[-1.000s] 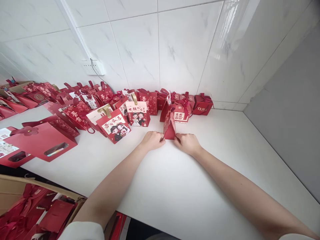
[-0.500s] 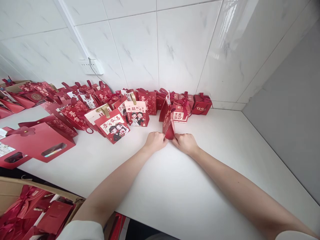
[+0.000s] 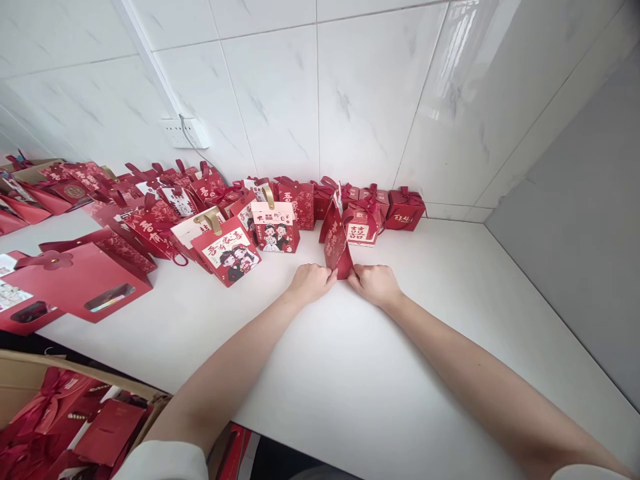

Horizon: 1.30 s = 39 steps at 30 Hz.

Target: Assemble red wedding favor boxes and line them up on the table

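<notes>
A flat, unfolded red paper gift box (image 3: 339,245) stands on its lower edge on the white tabletop (image 3: 380,373), leaning slightly left. My left hand (image 3: 312,283) pinches its lower left corner with closed fingers. My right hand (image 3: 374,284) pinches its lower right corner the same way. Both hands rest on the table, close together. Right behind the piece stands a finished red box with a ribbon (image 3: 361,227).
A row of finished red gift boxes and bags (image 3: 235,220) runs along the tiled wall (image 3: 350,100) to the left. A large red bag (image 3: 85,277) lies at the left. A cardboard carton of red boxes (image 3: 65,420) sits below the table edge. A grey wall (image 3: 585,220) closes the right side.
The hands stay pinched on the lower corners of the red box; the box has shifted slightly and leans a little more left.
</notes>
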Each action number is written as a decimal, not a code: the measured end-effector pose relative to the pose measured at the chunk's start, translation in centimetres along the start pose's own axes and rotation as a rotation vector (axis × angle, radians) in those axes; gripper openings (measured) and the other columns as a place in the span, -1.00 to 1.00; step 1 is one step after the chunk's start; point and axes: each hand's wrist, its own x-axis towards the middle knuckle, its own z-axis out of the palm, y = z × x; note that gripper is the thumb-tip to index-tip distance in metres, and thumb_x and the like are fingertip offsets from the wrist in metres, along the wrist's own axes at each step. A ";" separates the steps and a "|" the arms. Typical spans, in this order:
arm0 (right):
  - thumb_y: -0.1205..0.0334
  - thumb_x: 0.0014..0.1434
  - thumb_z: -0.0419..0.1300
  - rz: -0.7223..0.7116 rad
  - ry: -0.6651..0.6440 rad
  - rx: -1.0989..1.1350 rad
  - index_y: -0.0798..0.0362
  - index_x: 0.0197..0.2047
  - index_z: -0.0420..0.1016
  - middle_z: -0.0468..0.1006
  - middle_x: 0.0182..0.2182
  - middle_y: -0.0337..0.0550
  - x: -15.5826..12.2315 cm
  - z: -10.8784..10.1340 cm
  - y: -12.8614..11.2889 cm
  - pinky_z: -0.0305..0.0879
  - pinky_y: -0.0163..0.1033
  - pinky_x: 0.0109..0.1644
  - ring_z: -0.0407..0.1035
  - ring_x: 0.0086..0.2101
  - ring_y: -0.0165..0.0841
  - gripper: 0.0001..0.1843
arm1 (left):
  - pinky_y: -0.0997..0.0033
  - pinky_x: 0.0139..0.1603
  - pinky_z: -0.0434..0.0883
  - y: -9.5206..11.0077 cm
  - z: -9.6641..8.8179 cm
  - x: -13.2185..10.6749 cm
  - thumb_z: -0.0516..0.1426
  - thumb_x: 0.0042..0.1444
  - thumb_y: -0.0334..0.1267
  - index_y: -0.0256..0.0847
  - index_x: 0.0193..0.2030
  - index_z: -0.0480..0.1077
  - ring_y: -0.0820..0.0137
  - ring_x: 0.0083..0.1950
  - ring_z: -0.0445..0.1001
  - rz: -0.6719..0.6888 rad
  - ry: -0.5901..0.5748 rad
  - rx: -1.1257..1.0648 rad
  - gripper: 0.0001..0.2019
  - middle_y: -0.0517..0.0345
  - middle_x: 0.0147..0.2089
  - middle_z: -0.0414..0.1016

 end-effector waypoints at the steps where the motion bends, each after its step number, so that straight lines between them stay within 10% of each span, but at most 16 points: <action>1: 0.11 0.31 -0.08 0.009 -0.005 -0.004 0.05 -0.34 0.51 0.64 -0.41 -0.09 0.0 0.0 -0.1 0.01 -0.26 -0.41 0.50 -0.41 -0.27 -0.60 | 0.27 -0.30 0.32 0.1 0.0 0.1 -0.18 0.32 -0.11 -0.26 -0.36 0.55 0.19 -0.33 0.55 0.013 -0.004 0.009 -0.47 -0.09 -0.38 0.58; 28: 0.16 0.31 -0.07 -0.115 -0.030 0.047 0.04 -0.27 0.46 0.63 -0.35 -0.16 0.0 0.3 1.1 0.04 -0.27 -0.38 0.48 -0.40 -0.31 -0.70 | 0.36 -0.34 0.28 -0.8 0.1 -0.1 0.06 0.09 -0.27 -0.18 -0.37 0.49 0.30 -0.36 0.50 0.003 -0.014 -0.045 -0.83 0.10 -0.39 0.56; 39: -0.02 0.32 -0.13 -0.025 0.077 0.076 0.04 -0.34 0.48 0.60 -0.45 -0.16 -0.3 -0.3 0.3 -0.03 -0.27 -0.41 0.45 -0.44 -0.31 -0.54 | 0.32 -0.33 0.27 -0.2 -0.7 -0.1 -0.07 0.25 0.01 -0.20 -0.34 0.51 0.24 -0.34 0.53 -0.121 0.104 -0.018 -0.56 0.00 -0.39 0.56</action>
